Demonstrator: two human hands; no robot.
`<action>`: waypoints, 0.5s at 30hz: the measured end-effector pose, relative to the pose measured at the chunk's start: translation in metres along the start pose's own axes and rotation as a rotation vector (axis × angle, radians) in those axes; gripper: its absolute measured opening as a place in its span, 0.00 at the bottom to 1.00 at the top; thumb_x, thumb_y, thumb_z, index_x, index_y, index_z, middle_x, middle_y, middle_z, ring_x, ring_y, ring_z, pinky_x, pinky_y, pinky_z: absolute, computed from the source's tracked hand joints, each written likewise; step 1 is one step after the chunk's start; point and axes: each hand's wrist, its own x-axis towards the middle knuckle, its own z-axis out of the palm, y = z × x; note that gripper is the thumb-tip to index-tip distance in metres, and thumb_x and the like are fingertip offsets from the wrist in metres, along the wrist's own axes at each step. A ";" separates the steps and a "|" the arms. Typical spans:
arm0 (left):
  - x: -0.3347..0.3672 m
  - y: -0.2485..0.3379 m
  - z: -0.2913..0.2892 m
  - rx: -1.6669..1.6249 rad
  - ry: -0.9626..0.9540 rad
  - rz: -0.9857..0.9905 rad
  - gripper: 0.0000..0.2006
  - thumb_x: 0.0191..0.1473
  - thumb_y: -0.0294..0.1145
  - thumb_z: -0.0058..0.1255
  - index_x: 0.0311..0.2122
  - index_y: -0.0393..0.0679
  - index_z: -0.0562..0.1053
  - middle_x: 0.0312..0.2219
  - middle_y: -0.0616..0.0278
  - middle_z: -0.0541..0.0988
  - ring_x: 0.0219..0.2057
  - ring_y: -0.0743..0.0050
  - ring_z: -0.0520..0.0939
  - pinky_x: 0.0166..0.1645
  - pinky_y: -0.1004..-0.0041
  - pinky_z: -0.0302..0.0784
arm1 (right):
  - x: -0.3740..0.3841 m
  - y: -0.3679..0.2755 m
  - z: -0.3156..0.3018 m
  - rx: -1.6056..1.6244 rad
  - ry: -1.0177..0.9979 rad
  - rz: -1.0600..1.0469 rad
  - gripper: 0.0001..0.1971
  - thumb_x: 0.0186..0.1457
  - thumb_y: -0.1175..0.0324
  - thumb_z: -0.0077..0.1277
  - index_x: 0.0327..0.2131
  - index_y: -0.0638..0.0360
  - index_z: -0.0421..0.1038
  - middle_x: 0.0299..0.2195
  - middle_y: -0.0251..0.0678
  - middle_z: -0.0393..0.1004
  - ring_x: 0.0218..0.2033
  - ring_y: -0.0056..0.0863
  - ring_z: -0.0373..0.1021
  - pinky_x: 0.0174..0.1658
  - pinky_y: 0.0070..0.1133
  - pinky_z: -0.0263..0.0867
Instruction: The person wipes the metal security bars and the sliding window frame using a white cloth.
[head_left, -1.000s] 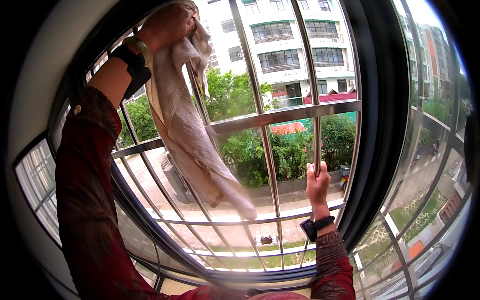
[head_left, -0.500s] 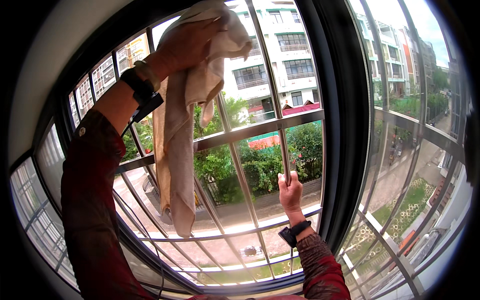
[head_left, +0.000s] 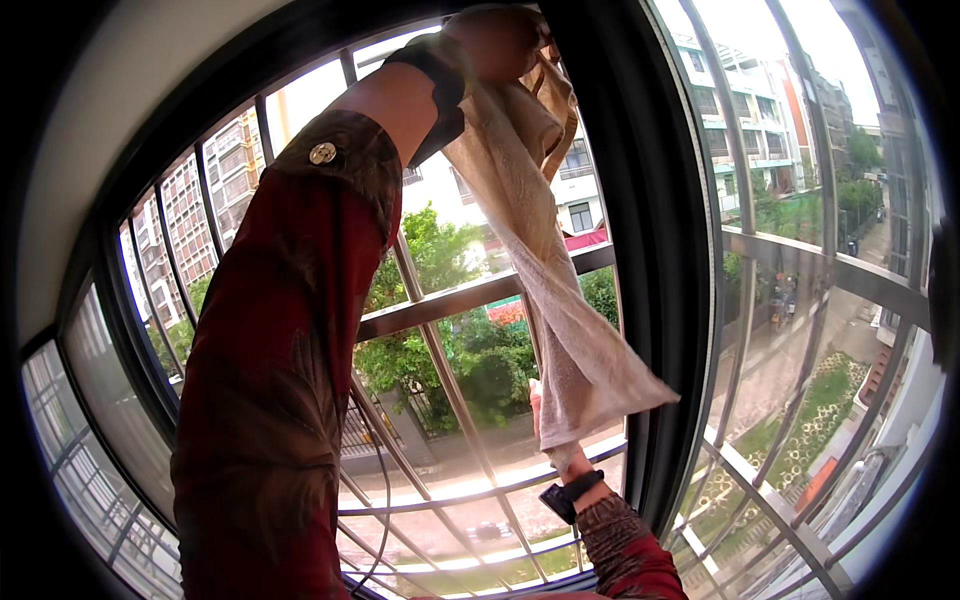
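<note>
Left grip [head_left: 500, 42], top centre, is clamped on beige cloth [head_left: 545, 265], best gathered shorter; the right grip [head_left: 537, 402], mostly covered, cannot be judged.

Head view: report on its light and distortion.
In the head view, the sky is washed out nearly white; in that view, the left hand and raised sleeve look dim against it, while the hanging cloth is lighter; also in the head view, the dark window frame bends with the fisheye, and the corners go black.
</note>
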 end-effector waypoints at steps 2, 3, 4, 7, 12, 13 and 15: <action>-0.009 -0.001 -0.001 0.069 -0.097 -0.062 0.13 0.46 0.29 0.41 0.39 0.43 0.70 0.30 0.54 0.75 0.33 0.59 0.76 0.39 0.66 0.70 | -0.005 -0.018 0.029 -0.839 0.090 -0.438 0.12 0.50 0.66 0.47 0.37 0.61 0.66 0.31 0.35 0.68 0.37 0.25 0.63 0.39 0.20 0.61; -0.014 -0.002 0.001 0.132 -0.184 -0.121 0.14 0.45 0.28 0.41 0.39 0.43 0.69 0.30 0.54 0.75 0.32 0.58 0.76 0.39 0.66 0.70 | -0.008 -0.024 0.037 -0.853 0.152 -0.533 0.09 0.51 0.67 0.45 0.34 0.61 0.68 0.29 0.35 0.68 0.36 0.27 0.64 0.38 0.20 0.60; -0.021 -0.005 0.000 0.074 -0.033 -0.126 0.13 0.44 0.27 0.41 0.38 0.41 0.70 0.28 0.52 0.76 0.30 0.57 0.76 0.37 0.66 0.71 | -0.007 -0.013 0.021 -0.677 0.130 -0.246 0.13 0.51 0.65 0.46 0.38 0.61 0.66 0.34 0.37 0.67 0.39 0.29 0.62 0.41 0.22 0.59; -0.023 0.002 -0.023 0.069 -0.119 -0.224 0.12 0.43 0.28 0.41 0.35 0.40 0.72 0.28 0.51 0.75 0.29 0.56 0.76 0.37 0.67 0.71 | -0.030 0.047 -0.070 -0.598 0.077 -0.085 0.21 0.50 0.62 0.47 0.46 0.58 0.59 0.44 0.39 0.62 0.47 0.31 0.58 0.49 0.23 0.55; -0.064 0.003 -0.022 0.016 0.188 -0.134 0.14 0.48 0.33 0.39 0.39 0.39 0.69 0.30 0.48 0.74 0.31 0.53 0.75 0.37 0.64 0.70 | -0.045 -0.007 -0.014 -0.646 -0.066 -0.279 0.27 0.48 0.63 0.50 0.50 0.57 0.54 0.48 0.38 0.59 0.50 0.29 0.55 0.51 0.22 0.55; -0.069 0.008 -0.016 0.009 0.183 -0.135 0.14 0.48 0.33 0.39 0.39 0.39 0.69 0.30 0.48 0.74 0.31 0.53 0.75 0.37 0.64 0.70 | -0.041 -0.028 0.004 -0.641 -0.092 -0.309 0.27 0.47 0.64 0.51 0.50 0.57 0.54 0.48 0.38 0.59 0.50 0.29 0.56 0.51 0.22 0.55; -0.076 0.014 -0.008 -0.101 0.248 -0.279 0.16 0.49 0.33 0.38 0.43 0.39 0.66 0.32 0.46 0.73 0.34 0.53 0.74 0.39 0.63 0.69 | -0.023 -0.032 0.018 -0.627 -0.117 -0.341 0.27 0.47 0.65 0.52 0.50 0.58 0.54 0.48 0.38 0.59 0.50 0.29 0.56 0.51 0.22 0.56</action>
